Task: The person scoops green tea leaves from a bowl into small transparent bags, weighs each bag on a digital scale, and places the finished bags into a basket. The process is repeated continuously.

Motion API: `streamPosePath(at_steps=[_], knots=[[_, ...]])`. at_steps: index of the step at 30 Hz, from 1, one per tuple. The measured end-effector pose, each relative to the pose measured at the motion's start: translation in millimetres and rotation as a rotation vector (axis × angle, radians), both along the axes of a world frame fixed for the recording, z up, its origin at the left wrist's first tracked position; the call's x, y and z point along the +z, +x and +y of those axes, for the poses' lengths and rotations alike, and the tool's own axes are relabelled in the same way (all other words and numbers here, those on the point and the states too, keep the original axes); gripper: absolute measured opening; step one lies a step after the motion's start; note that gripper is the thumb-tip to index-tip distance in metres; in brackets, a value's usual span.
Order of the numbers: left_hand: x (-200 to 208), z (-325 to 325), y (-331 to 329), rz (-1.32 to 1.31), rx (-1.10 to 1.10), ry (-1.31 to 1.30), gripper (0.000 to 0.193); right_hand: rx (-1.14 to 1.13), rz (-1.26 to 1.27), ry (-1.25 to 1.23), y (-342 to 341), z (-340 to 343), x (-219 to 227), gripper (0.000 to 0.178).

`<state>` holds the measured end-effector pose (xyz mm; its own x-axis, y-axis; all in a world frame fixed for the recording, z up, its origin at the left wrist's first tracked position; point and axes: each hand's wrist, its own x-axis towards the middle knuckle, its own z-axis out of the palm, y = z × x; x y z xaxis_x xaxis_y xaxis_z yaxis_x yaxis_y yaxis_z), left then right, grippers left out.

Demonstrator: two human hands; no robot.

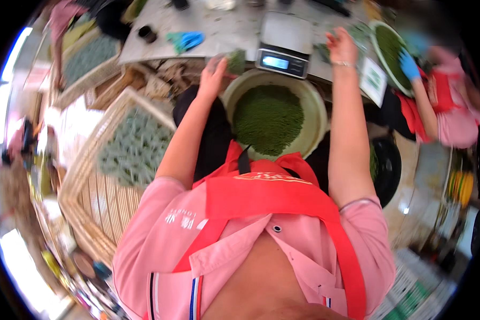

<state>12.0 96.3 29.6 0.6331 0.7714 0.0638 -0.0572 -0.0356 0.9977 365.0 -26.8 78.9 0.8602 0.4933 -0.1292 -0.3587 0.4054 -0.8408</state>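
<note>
We see the left hand [213, 73] closed on a small clear packet [236, 62] with green contents, held near the edge of the table [224, 33]; the right hand [344, 47] is raised with curled fingers, and we cannot tell whether it grips anything. Should the packet be unsealed and tip, we judge that its contents could spill towards the basin [320, 114], below and right of the left hand; a slack pinch on slippery film would be the cause. A stray knuckle might also jar the digital scale [285, 38] between the hands. As to materials, the packet is thin film; the basin, round and pale, bears a loose, crumbly bed of green leaves [268, 117]; the scale has a flat, squarish platform. Farther out, below and left of the left hand, a slatted tray [101, 200] carries pale-green bundles [136, 149].
</note>
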Motion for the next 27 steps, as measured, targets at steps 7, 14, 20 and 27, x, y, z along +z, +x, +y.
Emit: streamPosePath(at_steps=[7,14,20,27], knots=[[56,-14,-112,-0.001,0.337,0.090,0.043,0.309,-0.188,0.076,-148,0,8,0.041],[71,-61,-353,0.610,1.016,0.328,0.049,0.265,-0.486,-0.325,-192,-63,-19,0.026],[0,-116,-500,1.165,1.224,0.009,0.060,1.042,-0.985,-1.283,-193,-103,-164,0.039],[-119,-93,-518,1.362,0.721,-0.300,0.058,1.496,-1.122,-1.563,-227,-134,-217,0.047]])
